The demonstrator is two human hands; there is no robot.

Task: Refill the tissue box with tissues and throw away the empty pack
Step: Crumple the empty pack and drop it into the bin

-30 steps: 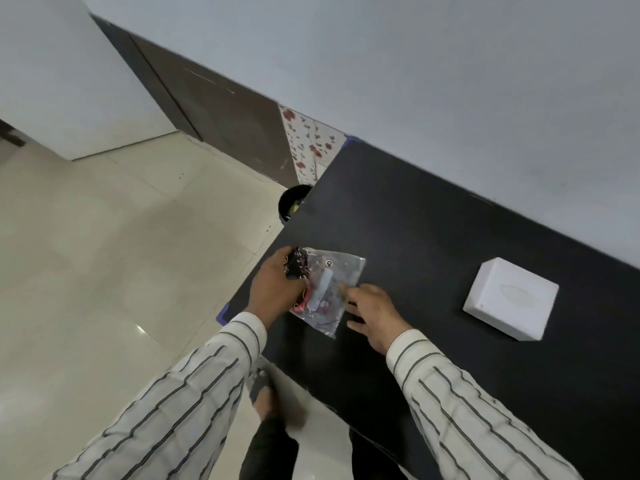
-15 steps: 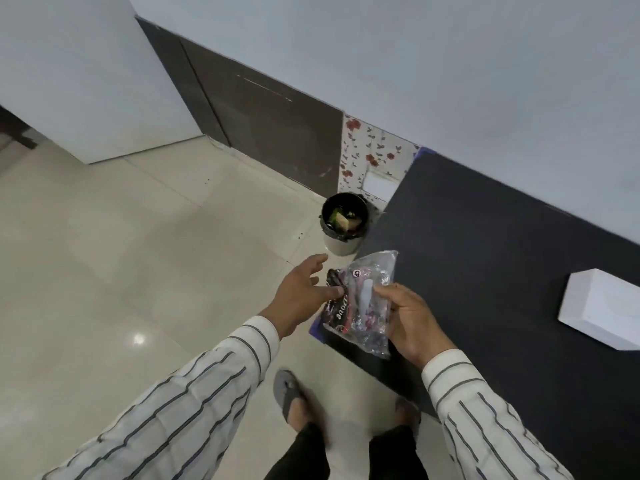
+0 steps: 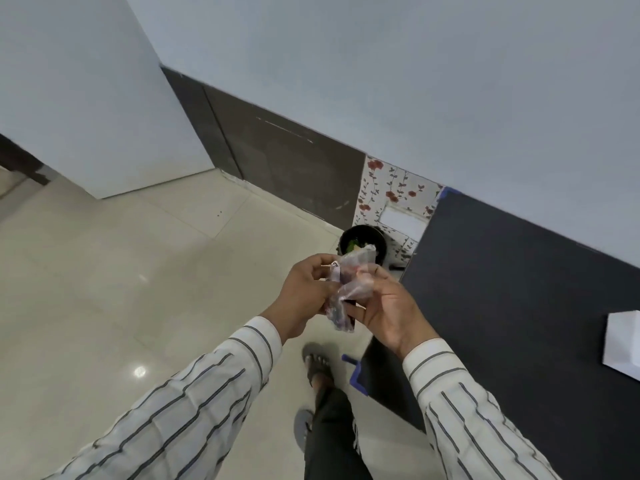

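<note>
Here the empty pack (image 3: 348,289), a crumpled clear plastic wrapper with dark and red print, is held in the air between both hands, above the floor (image 3: 104,289) and just off the near-left corner of the worktop (image 3: 519,289). The left hand (image 3: 304,292) has its grip closed on the pack's left side, thumb and curled fingers pinching the film near a small printed tab. The right hand (image 3: 388,306) has its grip closed on the pack's right side, palm turned toward the camera, fingertips pressing the bunched plastic. The pack is folded and compressed, its lower end hanging below the two hands. Both forearms wear white sleeves with dark stripes. Beyond the hands, a small round black bin (image 3: 362,242) stands on the floor against the wall, just beside the far-left edge of the worktop; the upper end of the pack overlaps its rim in the picture, and some green and pale contents show inside. The tissue box (image 3: 623,341), white, rests on the dark worktop at the right edge of the view, cut off by the frame, well apart from the hands. A floral-patterned panel (image 3: 391,192) covers the lower wall behind the bin. Below the hands, the person's dark trousers and grey sandals (image 3: 317,365) stand on the pale tiled floor.
</note>
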